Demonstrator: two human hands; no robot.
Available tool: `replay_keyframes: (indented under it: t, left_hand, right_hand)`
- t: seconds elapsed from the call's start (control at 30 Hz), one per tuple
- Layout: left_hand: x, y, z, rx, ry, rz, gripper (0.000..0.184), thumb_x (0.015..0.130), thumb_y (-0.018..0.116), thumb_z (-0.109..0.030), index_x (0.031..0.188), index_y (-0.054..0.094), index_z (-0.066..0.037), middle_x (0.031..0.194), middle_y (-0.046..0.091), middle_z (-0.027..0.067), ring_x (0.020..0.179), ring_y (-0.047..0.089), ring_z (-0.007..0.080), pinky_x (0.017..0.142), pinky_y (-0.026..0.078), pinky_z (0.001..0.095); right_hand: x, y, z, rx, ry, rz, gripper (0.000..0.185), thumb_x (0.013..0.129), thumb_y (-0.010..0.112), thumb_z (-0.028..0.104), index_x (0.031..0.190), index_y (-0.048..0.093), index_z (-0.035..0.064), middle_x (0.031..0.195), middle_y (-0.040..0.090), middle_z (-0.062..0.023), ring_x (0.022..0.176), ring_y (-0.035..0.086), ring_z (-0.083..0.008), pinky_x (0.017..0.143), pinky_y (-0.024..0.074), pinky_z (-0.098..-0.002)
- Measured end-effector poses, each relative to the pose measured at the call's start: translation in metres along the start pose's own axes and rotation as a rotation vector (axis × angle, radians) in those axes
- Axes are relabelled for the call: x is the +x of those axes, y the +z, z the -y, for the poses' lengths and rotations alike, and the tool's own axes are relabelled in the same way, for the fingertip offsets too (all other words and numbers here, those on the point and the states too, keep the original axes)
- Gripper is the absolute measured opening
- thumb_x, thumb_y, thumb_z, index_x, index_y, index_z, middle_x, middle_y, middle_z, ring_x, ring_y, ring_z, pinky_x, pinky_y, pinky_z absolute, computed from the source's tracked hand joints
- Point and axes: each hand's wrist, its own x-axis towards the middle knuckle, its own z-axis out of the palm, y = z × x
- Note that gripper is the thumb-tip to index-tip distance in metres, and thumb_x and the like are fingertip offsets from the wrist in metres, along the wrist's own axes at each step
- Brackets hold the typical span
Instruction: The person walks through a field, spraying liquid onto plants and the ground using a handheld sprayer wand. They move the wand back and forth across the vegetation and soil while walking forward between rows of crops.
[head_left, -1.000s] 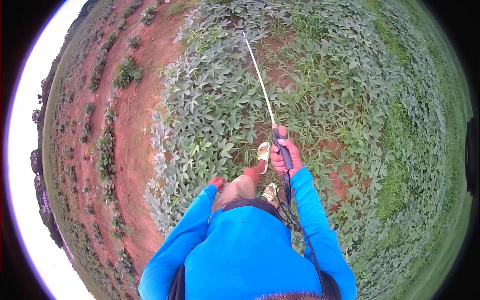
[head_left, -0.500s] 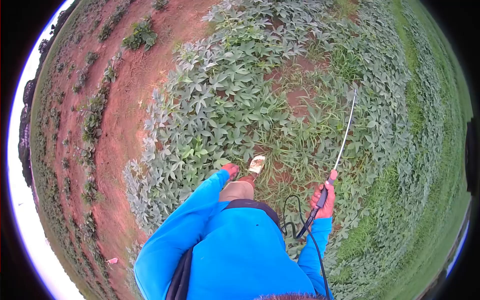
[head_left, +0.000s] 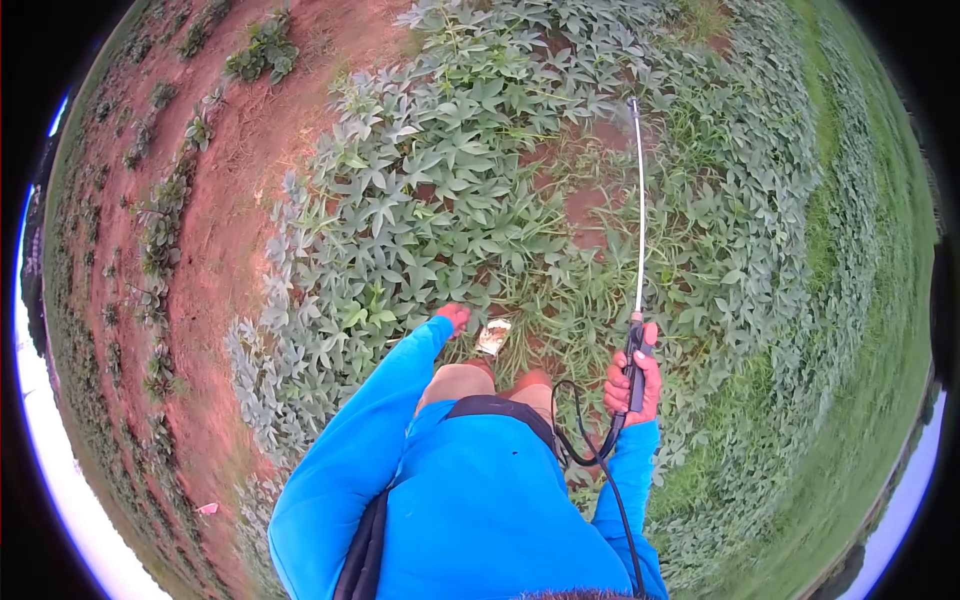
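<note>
My right hand (head_left: pixel 634 388) is wrapped round the dark handle of a sprayer wand (head_left: pixel 640 215). Its long pale tube points forward over the leaves, and a faint mist shows about the tip. A black hose (head_left: pixel 603 457) loops from the handle back past my waist. My left hand (head_left: pixel 456 318) hangs low beside my leg, above the leafy plants (head_left: pixel 400 215). Its fingers look curled, and whatever they may hold is hidden.
Grass weeds (head_left: pixel 545 320) and patches of bare soil (head_left: pixel 588 215) lie between the plants. A white-topped shoe (head_left: pixel 493 337) shows below me. To the left runs a strip of reddish soil (head_left: pixel 235 240) with rows of low plants (head_left: pixel 165 235).
The wand has swung left, its tip now farther forward. My right hand has shifted slightly left and turned. My left hand has moved a little forward, and more of my legs shows.
</note>
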Motion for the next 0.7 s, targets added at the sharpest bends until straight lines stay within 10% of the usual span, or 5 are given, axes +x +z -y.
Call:
replay_keyframes:
  t: [0.33,0.7]
  left_hand:
    - [0.002,-0.002,-0.007,0.038,-0.05,0.049,0.028,0.08,0.05,-0.032,0.088,0.06,-0.008,0.065,0.058,0.0039,0.049,0.053,0.0139,0.042,0.042,0.0288]
    - [0.034,-0.005,-0.036,0.002,-0.069,-0.003,0.031,0.081,0.05,-0.036,0.089,0.061,-0.007,0.065,0.058,0.0048,0.049,0.054,0.0145,0.042,0.042,0.0286]
  right_hand:
    - [0.031,0.04,0.03,0.049,0.186,0.234,0.026,0.085,0.05,0.031,0.086,0.04,0.0072,0.058,0.033,-0.0003,0.037,0.028,-0.0081,0.03,0.0292,-0.0229]
    - [0.035,0.049,0.064,-0.276,-0.165,-0.432,0.024,0.084,0.056,0.032,0.076,0.043,0.0135,0.052,0.037,0.0015,0.036,0.033,-0.0072,0.031,0.0255,-0.0214]
